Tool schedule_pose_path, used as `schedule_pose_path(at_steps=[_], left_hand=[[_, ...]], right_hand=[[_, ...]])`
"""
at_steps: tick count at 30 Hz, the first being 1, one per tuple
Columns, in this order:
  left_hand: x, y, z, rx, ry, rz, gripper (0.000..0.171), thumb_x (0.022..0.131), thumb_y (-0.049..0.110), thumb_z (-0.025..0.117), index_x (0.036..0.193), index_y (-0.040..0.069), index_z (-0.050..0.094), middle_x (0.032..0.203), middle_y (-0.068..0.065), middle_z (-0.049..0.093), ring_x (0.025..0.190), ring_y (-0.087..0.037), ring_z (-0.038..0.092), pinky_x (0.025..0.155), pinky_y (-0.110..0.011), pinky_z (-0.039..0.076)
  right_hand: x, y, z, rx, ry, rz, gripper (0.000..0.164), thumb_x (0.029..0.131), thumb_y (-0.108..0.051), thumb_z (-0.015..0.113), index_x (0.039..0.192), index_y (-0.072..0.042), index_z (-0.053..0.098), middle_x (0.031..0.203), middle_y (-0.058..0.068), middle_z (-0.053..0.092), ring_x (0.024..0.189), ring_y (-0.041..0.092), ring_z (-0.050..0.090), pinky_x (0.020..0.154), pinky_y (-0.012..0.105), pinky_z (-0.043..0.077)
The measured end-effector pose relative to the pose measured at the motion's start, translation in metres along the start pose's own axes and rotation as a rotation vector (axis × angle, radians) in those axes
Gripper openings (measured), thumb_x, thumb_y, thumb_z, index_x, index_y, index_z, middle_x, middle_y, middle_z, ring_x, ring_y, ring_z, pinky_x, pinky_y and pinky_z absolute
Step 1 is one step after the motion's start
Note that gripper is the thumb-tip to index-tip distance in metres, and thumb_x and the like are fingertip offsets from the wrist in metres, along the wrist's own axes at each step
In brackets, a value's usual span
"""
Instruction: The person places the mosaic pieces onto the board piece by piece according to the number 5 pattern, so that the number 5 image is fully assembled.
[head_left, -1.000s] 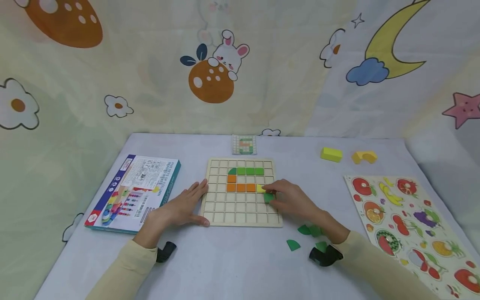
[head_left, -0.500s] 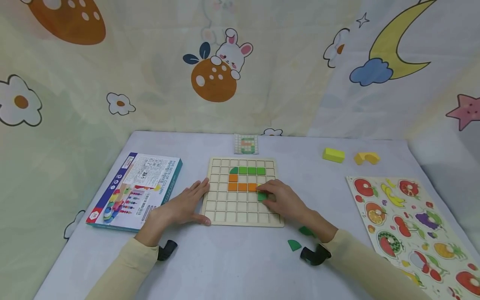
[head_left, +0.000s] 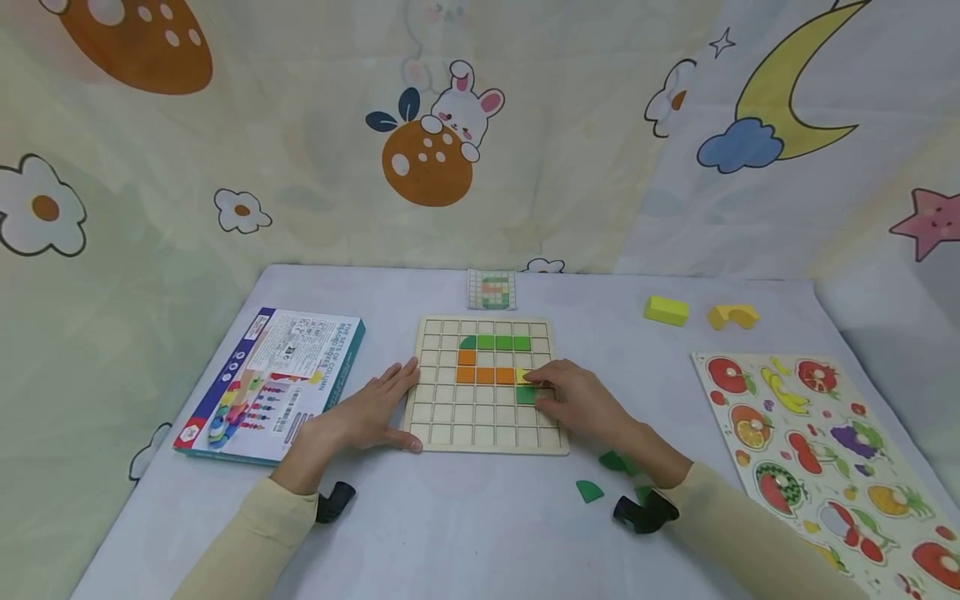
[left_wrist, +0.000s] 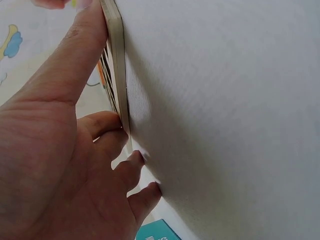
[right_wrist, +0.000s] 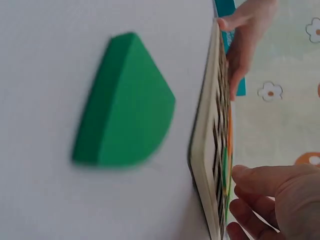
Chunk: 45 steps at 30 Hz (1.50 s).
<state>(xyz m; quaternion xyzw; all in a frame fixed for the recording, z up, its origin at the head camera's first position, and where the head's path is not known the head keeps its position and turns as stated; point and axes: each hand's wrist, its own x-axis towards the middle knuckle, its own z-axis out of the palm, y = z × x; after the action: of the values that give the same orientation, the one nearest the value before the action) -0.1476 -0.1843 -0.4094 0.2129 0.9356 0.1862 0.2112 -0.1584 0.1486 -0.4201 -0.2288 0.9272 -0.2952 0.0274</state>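
The left hand (head_left: pixel 366 413), fingers outstretched, touches a pale wooden grid board (head_left: pixel 480 414); the right hand (head_left: pixel 577 400) touches a yellow square tile (head_left: pixel 521 377), pinching unclear.

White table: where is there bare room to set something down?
Free: between the board and the yellow blocks; the near middle, between the sleeves. Crowded: near the right hand, with loose green pieces; between box and board, at the left hand.
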Motion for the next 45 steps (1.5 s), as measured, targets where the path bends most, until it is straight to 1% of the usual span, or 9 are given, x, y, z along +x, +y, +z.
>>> schedule_pose_path(at_steps=[4, 9, 14, 20, 25, 30, 34, 39, 45], left_hand=[[0.0, 0.0, 0.0, 0.0, 0.0, 0.002, 0.113, 0.074, 0.048, 0.079, 0.155, 0.002, 0.014, 0.165, -0.012, 0.003, 0.151, -0.037, 0.005, 0.121, -0.057, 0.013], [0.001, -0.001, 0.002, 0.0, 0.002, -0.002, 0.113, 0.074, 0.049, 0.079, 0.155, 0.003, 0.014, 0.165, -0.011, 0.004, 0.151, -0.036, 0.005, 0.121, -0.057, 0.013], [0.002, -0.001, 0.002, 0.005, -0.001, -0.005, 0.113, 0.074, 0.049, 0.079, 0.155, 0.003, 0.014, 0.165, -0.011, 0.004, 0.151, -0.036, 0.005, 0.121, -0.057, 0.013], [0.001, 0.0, -0.001, -0.001, -0.003, -0.006, 0.113, 0.075, 0.048, 0.078, 0.155, 0.003, 0.014, 0.165, -0.012, 0.003, 0.151, -0.038, 0.005, 0.122, -0.056, 0.013], [0.0, 0.0, -0.001, 0.005, 0.004, -0.005, 0.113, 0.074, 0.049, 0.078, 0.155, 0.002, 0.015, 0.165, -0.012, 0.004, 0.151, -0.038, 0.006, 0.121, -0.057, 0.014], [0.001, -0.001, 0.001, -0.003, 0.004, 0.005, 0.113, 0.074, 0.049, 0.078, 0.155, 0.002, 0.015, 0.164, -0.013, 0.004, 0.15, -0.038, 0.006, 0.121, -0.057, 0.014], [0.001, -0.001, 0.001, 0.001, -0.001, 0.003, 0.113, 0.074, 0.049, 0.078, 0.155, 0.002, 0.014, 0.164, -0.013, 0.004, 0.151, -0.038, 0.006, 0.121, -0.057, 0.014], [0.0, -0.001, -0.001, 0.002, 0.004, 0.002, 0.112, 0.075, 0.048, 0.078, 0.155, 0.002, 0.015, 0.164, -0.013, 0.004, 0.15, -0.039, 0.006, 0.121, -0.057, 0.014], [0.001, -0.003, 0.002, -0.01, 0.006, 0.016, 0.113, 0.074, 0.05, 0.078, 0.155, 0.002, 0.015, 0.164, -0.013, 0.004, 0.151, -0.038, 0.005, 0.121, -0.058, 0.013]], right_hand=[[-0.012, 0.013, -0.018, 0.01, 0.016, 0.059, 0.039, 0.085, -0.011, 0.074, 0.123, -0.015, 0.066, 0.11, -0.002, 0.068, 0.099, 0.016, 0.059, 0.089, 0.038, 0.055], [-0.038, 0.036, -0.04, 0.004, 0.012, 0.077, 0.041, 0.085, -0.011, 0.074, 0.124, -0.016, 0.065, 0.111, -0.001, 0.07, 0.1, 0.018, 0.062, 0.09, 0.043, 0.056], [-0.073, 0.052, -0.053, 0.02, -0.056, 0.042, 0.041, 0.083, -0.012, 0.075, 0.123, -0.015, 0.065, 0.113, -0.004, 0.07, 0.1, 0.015, 0.063, 0.088, 0.035, 0.057], [-0.106, 0.062, -0.056, 0.003, -0.164, -0.037, 0.04, 0.083, -0.02, 0.076, 0.121, -0.019, 0.066, 0.116, -0.006, 0.068, 0.1, 0.005, 0.06, 0.086, 0.021, 0.055], [-0.118, 0.064, -0.053, -0.007, -0.148, -0.084, 0.036, 0.083, -0.023, 0.077, 0.118, -0.022, 0.068, 0.112, -0.008, 0.068, 0.099, 0.003, 0.059, 0.084, 0.018, 0.054], [-0.118, 0.061, -0.052, -0.01, -0.135, -0.069, 0.037, 0.081, -0.015, 0.077, 0.117, -0.02, 0.068, 0.112, -0.008, 0.068, 0.099, 0.004, 0.059, 0.084, 0.018, 0.055], [-0.107, 0.056, -0.052, -0.031, -0.108, -0.063, 0.041, 0.08, -0.008, 0.077, 0.119, -0.018, 0.067, 0.114, -0.008, 0.067, 0.1, 0.007, 0.061, 0.087, 0.022, 0.056], [-0.079, 0.042, -0.043, -0.026, -0.027, -0.065, 0.044, 0.079, -0.004, 0.077, 0.12, -0.014, 0.067, 0.113, -0.005, 0.068, 0.102, 0.013, 0.062, 0.088, 0.032, 0.057], [-0.04, 0.013, -0.019, 0.001, -0.037, -0.044, 0.042, 0.081, -0.007, 0.077, 0.121, -0.011, 0.067, 0.115, 0.0, 0.067, 0.104, 0.015, 0.062, 0.09, 0.035, 0.056]])
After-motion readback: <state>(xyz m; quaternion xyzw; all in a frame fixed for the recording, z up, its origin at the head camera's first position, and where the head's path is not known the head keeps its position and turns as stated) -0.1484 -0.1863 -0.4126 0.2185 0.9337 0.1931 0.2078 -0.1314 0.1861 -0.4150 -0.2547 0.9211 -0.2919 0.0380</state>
